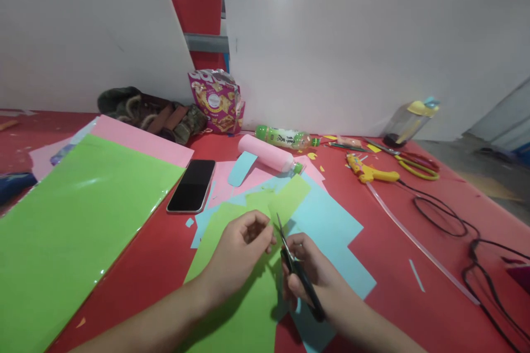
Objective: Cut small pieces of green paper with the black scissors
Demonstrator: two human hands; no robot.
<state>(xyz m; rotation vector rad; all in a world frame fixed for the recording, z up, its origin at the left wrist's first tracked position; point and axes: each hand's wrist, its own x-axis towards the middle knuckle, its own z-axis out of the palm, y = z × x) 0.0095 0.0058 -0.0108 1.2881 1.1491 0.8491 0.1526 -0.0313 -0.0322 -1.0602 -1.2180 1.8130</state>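
A pair of black-handled scissors (pixel 307 290) is in my right hand (pixel 317 270), its pointed blades directed away from me. Beside the blade tips, my left hand (pixel 240 245) has its fingers curled in a pinch at the lower end of a small light-green paper piece (pixel 296 194). Below both hands lies a larger green paper sheet (pixel 236 303), on top of light-blue paper (pixel 331 231). Just beyond, a bottle wrapped in pink paper (pixel 265 153) rests on its side, with a blue paper strip (pixel 242 169) against it.
A black-screened phone (pixel 191 186) and packaged green paper (pixel 83 220) lie to the left. At the back are a snack bag (pixel 217 102) and a green-labelled drink bottle (pixel 284 137). Rightward lie a yellow glue gun (pixel 370 170), its cable, yellow-and-red-handled scissors (pixel 418 167) and a clear bottle (pixel 408 124).
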